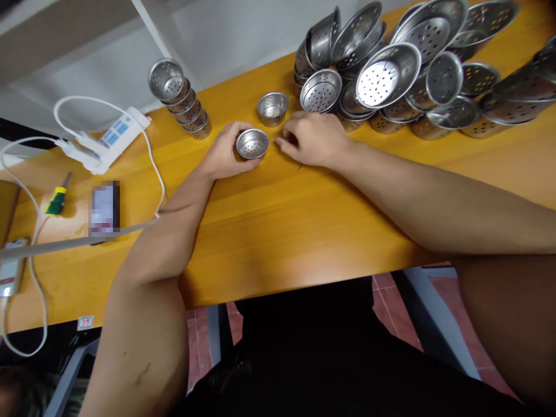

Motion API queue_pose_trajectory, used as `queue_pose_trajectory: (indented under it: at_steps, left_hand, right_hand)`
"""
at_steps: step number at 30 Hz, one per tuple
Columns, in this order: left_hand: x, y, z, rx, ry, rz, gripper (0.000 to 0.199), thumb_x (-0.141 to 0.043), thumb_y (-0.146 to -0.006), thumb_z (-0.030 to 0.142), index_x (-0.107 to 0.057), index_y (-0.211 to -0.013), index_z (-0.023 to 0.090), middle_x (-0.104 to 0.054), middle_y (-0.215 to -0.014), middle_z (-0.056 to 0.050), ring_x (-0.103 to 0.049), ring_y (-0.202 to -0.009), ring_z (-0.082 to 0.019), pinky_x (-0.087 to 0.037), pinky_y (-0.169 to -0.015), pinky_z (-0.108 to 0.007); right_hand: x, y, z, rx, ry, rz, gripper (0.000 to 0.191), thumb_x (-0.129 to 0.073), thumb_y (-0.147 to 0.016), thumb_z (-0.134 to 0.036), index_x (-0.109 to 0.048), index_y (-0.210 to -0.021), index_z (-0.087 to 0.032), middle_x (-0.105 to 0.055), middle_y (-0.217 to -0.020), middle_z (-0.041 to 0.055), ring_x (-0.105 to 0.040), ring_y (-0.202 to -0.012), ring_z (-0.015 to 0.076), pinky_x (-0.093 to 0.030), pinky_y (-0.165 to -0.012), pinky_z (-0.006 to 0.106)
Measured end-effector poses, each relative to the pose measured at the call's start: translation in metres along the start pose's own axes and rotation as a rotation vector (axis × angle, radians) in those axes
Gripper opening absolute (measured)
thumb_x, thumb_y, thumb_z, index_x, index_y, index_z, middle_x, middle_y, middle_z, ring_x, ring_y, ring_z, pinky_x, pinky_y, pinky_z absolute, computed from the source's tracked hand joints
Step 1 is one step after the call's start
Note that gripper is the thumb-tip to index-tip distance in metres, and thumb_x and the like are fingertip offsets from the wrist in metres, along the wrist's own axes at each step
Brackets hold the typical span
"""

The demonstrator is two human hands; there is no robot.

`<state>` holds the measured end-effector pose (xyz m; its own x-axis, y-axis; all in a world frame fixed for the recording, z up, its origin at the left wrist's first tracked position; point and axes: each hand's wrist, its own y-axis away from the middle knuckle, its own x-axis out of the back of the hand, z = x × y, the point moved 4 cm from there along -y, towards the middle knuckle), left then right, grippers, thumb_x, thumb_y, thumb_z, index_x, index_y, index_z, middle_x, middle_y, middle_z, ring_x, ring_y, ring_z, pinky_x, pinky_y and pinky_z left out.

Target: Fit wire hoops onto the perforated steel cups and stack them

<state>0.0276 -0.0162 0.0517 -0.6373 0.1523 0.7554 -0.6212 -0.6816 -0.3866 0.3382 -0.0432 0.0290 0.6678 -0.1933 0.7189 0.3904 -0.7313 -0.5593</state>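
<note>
My left hand (226,152) is wrapped round a small perforated metal cup (252,144), which stands on the table with its mouth up. Just to the right, my right hand (316,139) rests with its fingers curled in; what they hold, if anything, is hidden. A thin dark bit shows on the wood below that hand. Behind the two hands stands another small metal cup (273,109), upright and apart from both. My right hand's knuckles are close to a perforated cup (321,91) at the near edge of a large pile.
Stacked and tilted perforated metal cups (388,75) crowd the back right. At the back left leans a stack of cups (179,97). A white power strip (119,139) with cables, a green-and-yellow screwdriver (56,200) and a phone (104,211) lie on the left of the wooden table (278,231).
</note>
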Motion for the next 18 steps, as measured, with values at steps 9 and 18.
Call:
queue_pose_trajectory:
  at_steps: [9,18]
  left_hand:
    - [-0.001,-0.001,-0.001,-0.010,0.020,-0.035,0.110,-0.108,-0.084,0.091,-0.070,-0.165,0.026,-0.082,-0.166,-0.019,-0.081,-0.156,-0.048,-0.065,-0.142,-0.069]
    - [-0.001,0.001,-0.026,-0.059,0.102,0.014,0.105,-0.070,-0.108,0.111,-0.063,-0.178,0.033,-0.077,-0.175,-0.022,-0.076,-0.169,-0.047,-0.059,-0.151,-0.073]
  right_hand:
    - [0.010,-0.014,-0.035,-0.035,0.092,-0.047,0.063,-0.076,-0.123,-0.064,-0.072,-0.175,-0.028,-0.072,-0.184,0.0195,-0.079,-0.147,0.0533,-0.073,-0.119,0.068]
    - [0.013,-0.025,-0.043,-0.121,0.230,-0.222,0.053,-0.043,-0.133,-0.051,-0.087,-0.147,-0.024,-0.083,-0.162,0.0211,-0.083,-0.139,0.0465,-0.073,-0.117,0.063]
